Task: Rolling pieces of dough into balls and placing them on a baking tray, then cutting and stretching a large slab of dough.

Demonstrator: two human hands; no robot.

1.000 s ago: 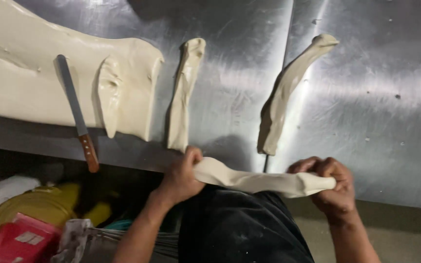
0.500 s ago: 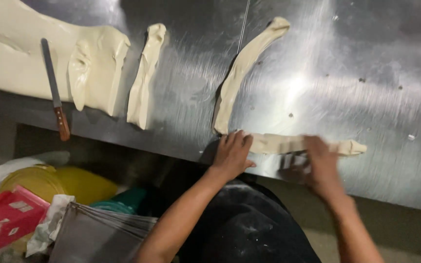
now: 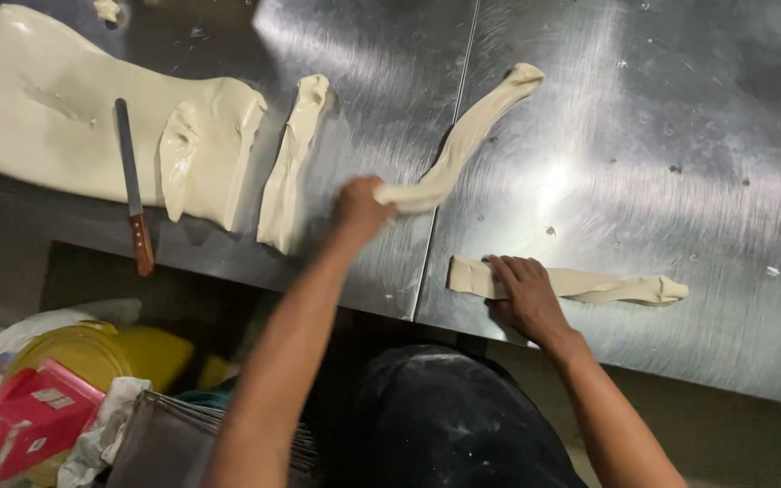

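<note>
A: While L hand (image 3: 361,206) is lifted off the counter (image 3: 680,108), fingers closed, it's pinching the near end of the long dough strip (image 3: 472,136); rest of that strip runs diagonally up twd the far edge, along the centre seam.

B: R hand?

A: R hand (image 3: 522,291) lies flat, fingers spread and pressed down on the left end of the short dough strip (image 3: 589,286), which lies parallel to the near edge, right of the seam.

B: Other stuff on the counter?

A: Big dough slab (image 3: 65,117) at the far-left corner area, knife (image 3: 131,185) w/ wooden handle lying on it, handle sticking past the near edge. Another cut strip (image 3: 289,167) just beside the slab, btw it and L hand. Yellow tub (image 3: 101,348) + red box (image 3: 33,416) below the counter edge.
</note>
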